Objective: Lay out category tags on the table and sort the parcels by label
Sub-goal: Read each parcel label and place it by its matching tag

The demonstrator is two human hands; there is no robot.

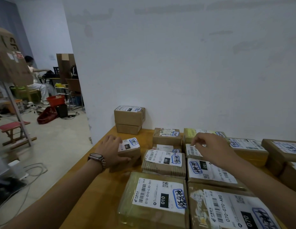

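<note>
Brown cardboard is gripped by the left hand point(111, 152): fingers and thumb are curled round a small parcel point(130, 152) whose white label is marked 150, held near the left edge of the wooden table point(101, 195). A watch point(95, 158) is worn on that wrist. The right hand point(211, 148) is held over a half-hidden parcel point(192, 151), its fingers bent down with the tips close together at the label's edge; whether anything is pinched cannot be told. Around the hands, more labelled parcels are laid flat and close together: a parcel marked 151 point(163, 162) lies just beside the small parcel. A flat parcel marked 150 point(210, 172) lies under the right forearm. Nearest the camera, a parcel marked 010 point(157, 199) lies beside a parcel marked 070 point(234, 210). Against the white wall point(177, 63) two boxes point(129, 120) are stacked.
</note>
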